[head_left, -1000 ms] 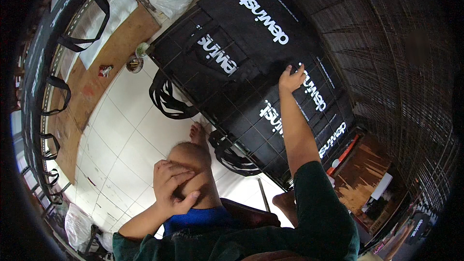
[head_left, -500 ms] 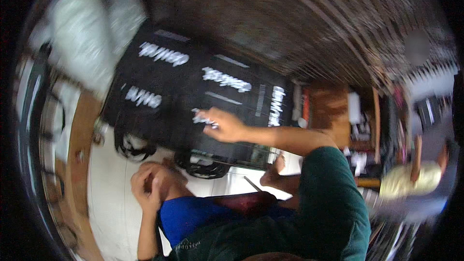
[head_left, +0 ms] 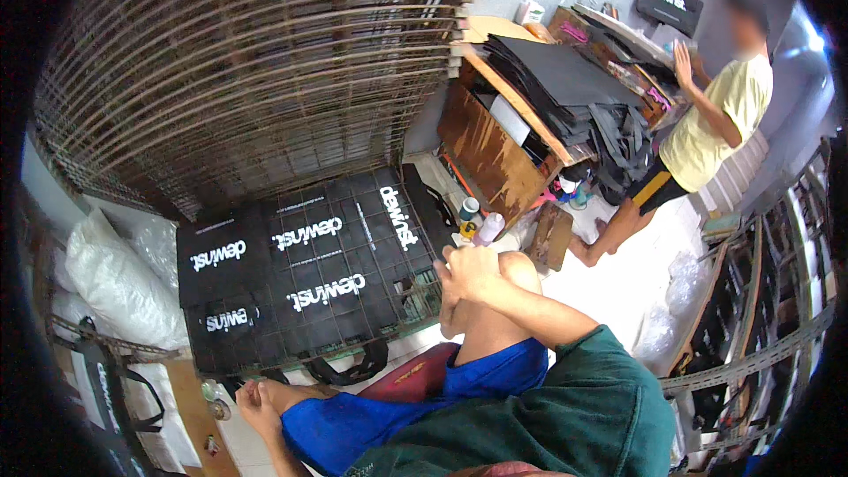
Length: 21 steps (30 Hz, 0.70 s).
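Black fabric bags with white printing [head_left: 309, 247] lie flat, side by side, on a low wire drying rack [head_left: 318, 355] before me. Black handles [head_left: 353, 367] hang over its near edge. I am sitting with my knees toward the rack. My right hand [head_left: 468, 274] rests at my right knee, its fingers loosely bent and slightly apart, holding nothing visible. Over at the left, my left hand [head_left: 256, 405] lies on my left knee, fingers loosely spread and nothing seen in it. Neither hand touches the bags.
Many raised wire shelves [head_left: 256, 62] stand above and behind the bags. Cans and a bottle [head_left: 488, 229] are on the floor beside a wooden table [head_left: 499, 146] piled with black sheets [head_left: 565, 71]. Another person [head_left: 715, 115] stands there. White plastic sacks [head_left: 119, 278] sit at left.
My right hand has drawn back from over the bags to my right knee. The view has swung, bringing the table and the other person more fully into sight. My left hand stays by its knee.
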Motion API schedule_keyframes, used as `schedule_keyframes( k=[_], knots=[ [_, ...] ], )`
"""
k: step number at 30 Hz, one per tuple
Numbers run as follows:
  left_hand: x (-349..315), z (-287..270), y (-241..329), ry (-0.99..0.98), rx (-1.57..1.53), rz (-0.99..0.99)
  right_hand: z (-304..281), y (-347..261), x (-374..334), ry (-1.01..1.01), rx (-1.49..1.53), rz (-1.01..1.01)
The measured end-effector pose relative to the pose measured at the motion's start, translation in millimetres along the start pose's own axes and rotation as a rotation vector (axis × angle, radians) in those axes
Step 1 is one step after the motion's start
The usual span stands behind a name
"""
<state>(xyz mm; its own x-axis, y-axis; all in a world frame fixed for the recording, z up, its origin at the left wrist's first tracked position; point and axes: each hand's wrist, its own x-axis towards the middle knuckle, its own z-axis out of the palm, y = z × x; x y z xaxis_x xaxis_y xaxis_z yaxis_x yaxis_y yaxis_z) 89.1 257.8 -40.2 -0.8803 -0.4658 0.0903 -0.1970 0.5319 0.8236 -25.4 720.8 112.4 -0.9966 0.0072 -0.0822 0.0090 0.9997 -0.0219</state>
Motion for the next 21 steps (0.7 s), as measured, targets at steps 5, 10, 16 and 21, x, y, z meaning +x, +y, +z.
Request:
schedule_keyframes(
  k=[5,10,16,21],
  knots=[
    [-6,3,8,0.023,0.160,0.111,-25,38,4,0.625,0.165,0.147],
    [-19,0,28,0.064,0.235,0.203,-74,144,1,1.311,0.410,0.028],
    [-22,4,21,0.108,0.339,0.217,-126,346,18,1.223,1.754,0.469],
    [-18,7,16,0.097,0.427,0.200,-129,424,10,1.145,2.237,0.369]
  ],
)
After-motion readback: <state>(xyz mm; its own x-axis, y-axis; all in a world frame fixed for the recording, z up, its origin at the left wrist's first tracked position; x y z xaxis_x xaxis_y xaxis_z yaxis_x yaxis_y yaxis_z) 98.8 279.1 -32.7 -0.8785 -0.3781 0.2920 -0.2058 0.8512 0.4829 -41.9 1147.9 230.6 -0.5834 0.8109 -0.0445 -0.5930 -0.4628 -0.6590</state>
